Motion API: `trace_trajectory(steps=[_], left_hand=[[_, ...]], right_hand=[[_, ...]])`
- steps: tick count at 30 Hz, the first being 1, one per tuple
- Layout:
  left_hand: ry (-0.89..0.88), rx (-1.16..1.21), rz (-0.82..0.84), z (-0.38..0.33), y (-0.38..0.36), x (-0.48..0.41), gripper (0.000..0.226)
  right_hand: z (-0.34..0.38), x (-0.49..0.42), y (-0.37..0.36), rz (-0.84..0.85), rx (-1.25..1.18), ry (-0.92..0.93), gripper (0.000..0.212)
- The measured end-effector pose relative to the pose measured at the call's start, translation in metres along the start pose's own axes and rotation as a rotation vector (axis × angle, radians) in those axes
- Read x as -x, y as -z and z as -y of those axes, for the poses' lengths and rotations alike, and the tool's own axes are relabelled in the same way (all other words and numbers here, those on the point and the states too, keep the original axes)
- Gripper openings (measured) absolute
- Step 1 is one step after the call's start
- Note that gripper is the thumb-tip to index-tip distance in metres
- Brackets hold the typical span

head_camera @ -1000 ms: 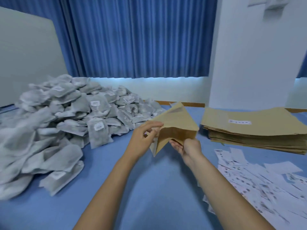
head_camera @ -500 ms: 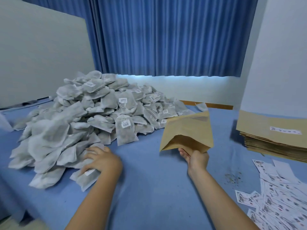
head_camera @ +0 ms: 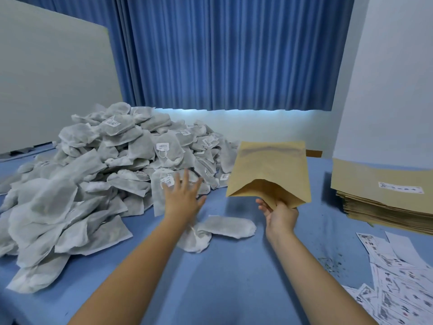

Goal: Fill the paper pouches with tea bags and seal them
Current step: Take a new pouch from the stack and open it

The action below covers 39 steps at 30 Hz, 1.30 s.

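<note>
Paper pouch (head_camera: 269, 170) partly hides right hand (head_camera: 281, 219); printed slips (head_camera: 398, 277) blurred.

I see one brown paper pouch (head_camera: 269, 170) held up off the table, open mouth facing me. Grey-white tea bags (head_camera: 93, 184) lie heaped at left, two loose bags (head_camera: 227, 227) below the pouch. Spare pouches (head_camera: 379, 200) sit stacked flat at right.

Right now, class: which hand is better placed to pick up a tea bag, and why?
Left. The left hand is open beside the tea bag pile; the right hand grips the paper pouch.
</note>
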<state>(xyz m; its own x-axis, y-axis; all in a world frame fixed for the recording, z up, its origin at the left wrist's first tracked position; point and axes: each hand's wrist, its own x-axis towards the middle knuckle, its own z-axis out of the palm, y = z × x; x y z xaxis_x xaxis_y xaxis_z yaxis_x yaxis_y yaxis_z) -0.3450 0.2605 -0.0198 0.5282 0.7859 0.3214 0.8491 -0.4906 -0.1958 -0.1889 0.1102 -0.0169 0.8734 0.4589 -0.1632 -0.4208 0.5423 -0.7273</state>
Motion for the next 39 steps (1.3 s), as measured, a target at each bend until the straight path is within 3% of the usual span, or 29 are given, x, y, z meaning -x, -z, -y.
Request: trace_trajectory(steps=[3,11,16,21,25,31,37,39], left_hand=[[0.113,-0.134,0.063,0.029,-0.007,-0.032,0.071],[0.215,0.061,0.348,0.044,-0.025,-0.089,0.097],[0.181,0.205,0.167,0.040,-0.044,-0.102,0.084],[0.078,0.135,0.187,0.033,-0.042,-0.093,0.084],[-0.015,0.246,0.053,0.003,-0.046,-0.051,0.081],[-0.183,0.321,0.123,-0.058,-0.027,0.001,0.086],[-0.005,0.315,-0.145,-0.025,-0.005,-0.023,0.071],[0.133,0.235,0.002,0.001,-0.017,-0.043,0.067]], right_hand=[[-0.005,-0.012,-0.004,-0.015,-0.006,0.008,0.035],[-0.025,-0.038,0.009,-0.010,-0.117,-0.138,0.026],[-0.026,-0.042,0.009,-0.011,-0.103,-0.145,0.028],[-0.025,-0.041,0.007,-0.033,-0.080,-0.152,0.025],[-0.020,-0.036,0.009,-0.037,-0.099,-0.147,0.026],[-0.013,-0.031,0.015,-0.044,-0.102,-0.159,0.023],[-0.014,-0.035,0.016,-0.066,-0.101,-0.166,0.025],[-0.014,-0.037,0.016,-0.072,-0.103,-0.164,0.025]])
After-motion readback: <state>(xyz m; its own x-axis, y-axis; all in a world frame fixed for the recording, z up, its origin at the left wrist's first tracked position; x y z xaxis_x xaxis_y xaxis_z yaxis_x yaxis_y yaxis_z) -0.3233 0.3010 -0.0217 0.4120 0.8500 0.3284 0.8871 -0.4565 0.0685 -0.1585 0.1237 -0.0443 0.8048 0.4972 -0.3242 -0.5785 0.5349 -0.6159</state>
